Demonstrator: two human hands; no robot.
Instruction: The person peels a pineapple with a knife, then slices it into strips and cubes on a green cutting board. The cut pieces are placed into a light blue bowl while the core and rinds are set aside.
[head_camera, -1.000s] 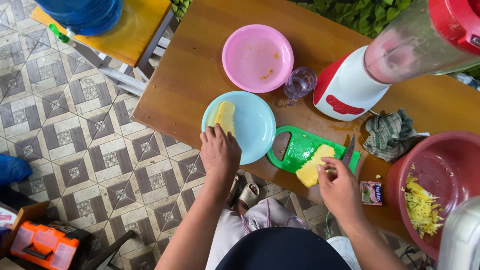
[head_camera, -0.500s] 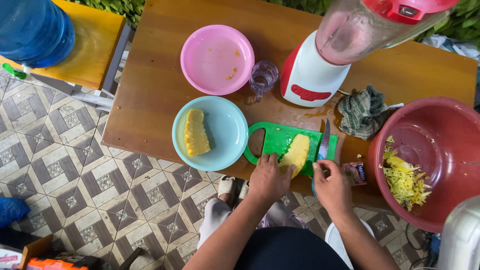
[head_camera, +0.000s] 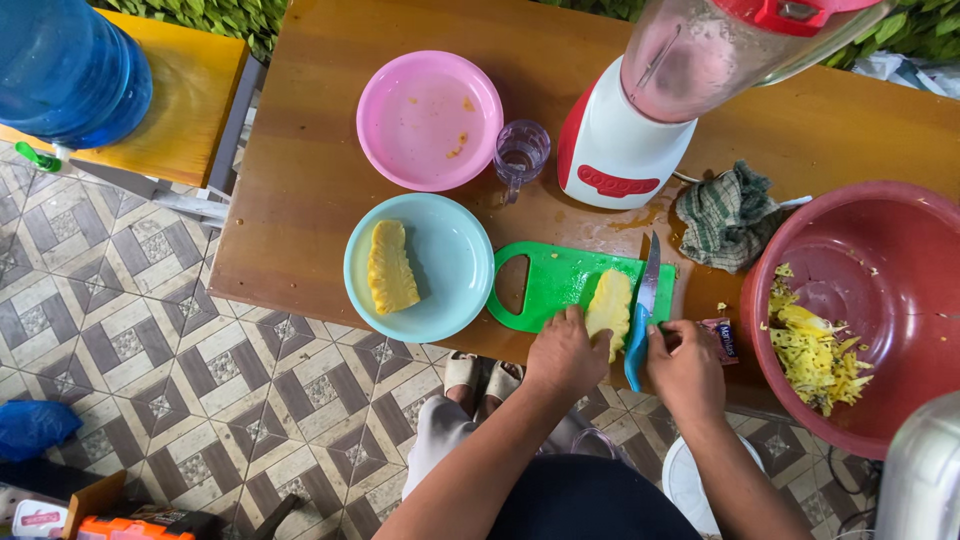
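My left hand (head_camera: 566, 352) presses on the near end of a yellow pineapple piece (head_camera: 610, 301) lying on the green cutting board (head_camera: 555, 279). A knife (head_camera: 646, 290) with a blue handle is gripped in my right hand (head_camera: 686, 362), its blade resting along the right side of the pineapple piece. Left of the board, a second pineapple piece (head_camera: 390, 267) lies in the light blue plate (head_camera: 450, 265).
A pink plate (head_camera: 430, 120), a small clear cup (head_camera: 520, 153) and a red and white blender (head_camera: 650, 110) stand further back on the wooden table (head_camera: 300, 180). A checked cloth (head_camera: 727, 217) and a red basin (head_camera: 880, 260) with pineapple scraps are at the right.
My left hand left the blue plate and came onto the pineapple piece on the board. My right hand took up the knife and set the blade beside the piece.
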